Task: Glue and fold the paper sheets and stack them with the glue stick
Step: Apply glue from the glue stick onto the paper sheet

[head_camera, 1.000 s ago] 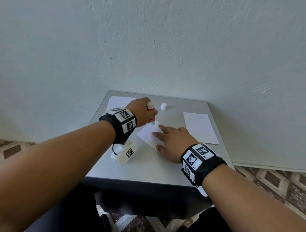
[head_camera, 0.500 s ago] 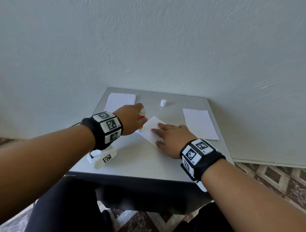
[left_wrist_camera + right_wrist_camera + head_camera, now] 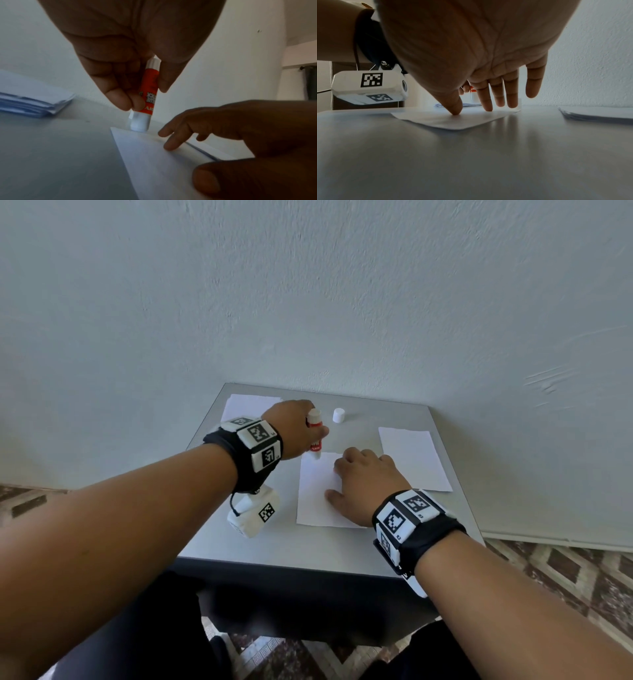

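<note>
Glue stick (image 3: 314,436), upright in the gripping left hand (image 3: 297,429), touches the far left corner of the sheet (image 3: 317,491). Right hand (image 3: 364,484), fingers extended, pins the sheet's right half to the bench (image 3: 291,546).

Head view high, looking down; wrist views close, sharing sheet (image 3: 154,155).

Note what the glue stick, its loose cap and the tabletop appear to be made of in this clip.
Glue stick: smooth plastic tube, by its look, with a glossy red printed label and white ends.
Cap: small white cylinder, probably matte plastic; too small to tell more.
Tabletop: smooth grey surface with a soft sheen that mirrors the fingers faintly; laminate or painted metal, the look leaves it open.
</note>
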